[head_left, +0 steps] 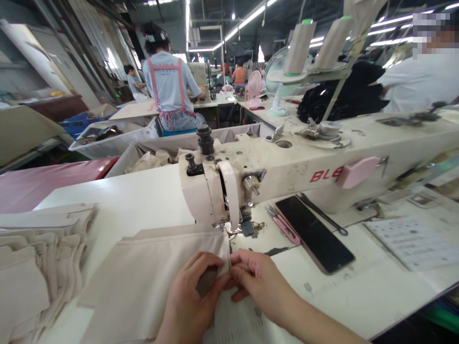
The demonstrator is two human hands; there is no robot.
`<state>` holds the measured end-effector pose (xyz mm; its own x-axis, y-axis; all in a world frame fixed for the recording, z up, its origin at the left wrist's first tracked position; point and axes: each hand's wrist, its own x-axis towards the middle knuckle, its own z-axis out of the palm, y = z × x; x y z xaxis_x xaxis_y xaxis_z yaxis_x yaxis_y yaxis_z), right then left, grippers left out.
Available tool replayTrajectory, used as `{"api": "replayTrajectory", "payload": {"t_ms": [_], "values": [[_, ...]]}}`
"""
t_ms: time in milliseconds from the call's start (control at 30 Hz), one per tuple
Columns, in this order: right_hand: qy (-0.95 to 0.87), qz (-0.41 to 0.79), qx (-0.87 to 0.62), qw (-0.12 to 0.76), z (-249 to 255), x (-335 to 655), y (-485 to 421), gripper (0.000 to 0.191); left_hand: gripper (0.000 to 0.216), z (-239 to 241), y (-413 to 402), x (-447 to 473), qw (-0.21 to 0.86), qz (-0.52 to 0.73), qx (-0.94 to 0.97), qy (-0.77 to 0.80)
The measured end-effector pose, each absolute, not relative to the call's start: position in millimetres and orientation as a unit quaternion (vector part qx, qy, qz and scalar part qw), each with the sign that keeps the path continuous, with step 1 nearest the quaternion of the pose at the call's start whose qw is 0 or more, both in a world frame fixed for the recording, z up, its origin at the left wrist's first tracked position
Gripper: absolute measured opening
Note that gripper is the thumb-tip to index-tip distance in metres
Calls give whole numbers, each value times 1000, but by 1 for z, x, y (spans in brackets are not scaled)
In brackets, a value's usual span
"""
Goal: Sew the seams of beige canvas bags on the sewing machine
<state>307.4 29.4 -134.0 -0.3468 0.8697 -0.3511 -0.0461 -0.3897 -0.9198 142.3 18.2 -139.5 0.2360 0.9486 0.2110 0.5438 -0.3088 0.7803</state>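
A flat beige fabric piece (143,267) lies on the white table, its far right corner by the needle area of the sewing machine (229,191). My left hand (195,286) pinches the fabric's right edge between thumb and fingers. Close against it, my right hand (254,277) grips the same edge with its fingertips. Both hands are just in front of the presser foot (234,231). The exact fold between the fingertips is partly hidden.
Stacked beige pieces (39,267) lie at the left. Right of the needle are pink-handled snips (285,227), a phone (315,234), black tweezers (324,215) and a printed sheet (412,241). Behind stand a cloth-filled bin (122,160) and a seated co-worker (170,81).
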Motion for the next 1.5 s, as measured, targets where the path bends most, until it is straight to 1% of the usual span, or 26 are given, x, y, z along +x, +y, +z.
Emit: {"api": "replayTrajectory", "payload": {"t_ms": [33,100,200,267,367,500,633,700,767,800,867,967,1200,1500], "values": [[-440,692,-467,331,-134,307,30,28,2,-136,19,144,311,350,715,519],[-433,695,-469,330,-134,307,30,29,13,-129,22,145,337,352,691,535],[-424,695,-477,332,-135,307,30,28,26,-129,26,142,323,346,673,568],[-423,693,-478,334,-135,308,30,24,23,-134,26,139,288,347,692,563],[-424,693,-475,338,-136,307,30,18,7,-143,22,139,232,341,763,497],[-407,695,-482,344,-137,305,31,16,10,-145,14,145,169,366,790,462],[-378,708,-483,350,-134,302,30,21,13,-138,16,146,184,371,766,492],[-360,714,-482,358,-133,300,27,27,11,-136,18,146,126,375,778,488],[-348,720,-474,369,-131,299,23,30,13,-137,18,145,58,372,818,434],[-344,723,-467,375,-131,299,20,30,17,-138,18,145,47,369,836,404],[-336,733,-450,383,-129,299,17,30,21,-142,17,146,66,370,848,373],[-324,746,-436,387,-129,299,12,31,23,-146,15,146,95,391,835,376],[-303,752,-435,390,-131,300,9,30,19,-143,14,139,1,361,876,320],[-317,745,-420,410,-135,302,9,22,23,-151,13,136,11,343,885,313]]}}
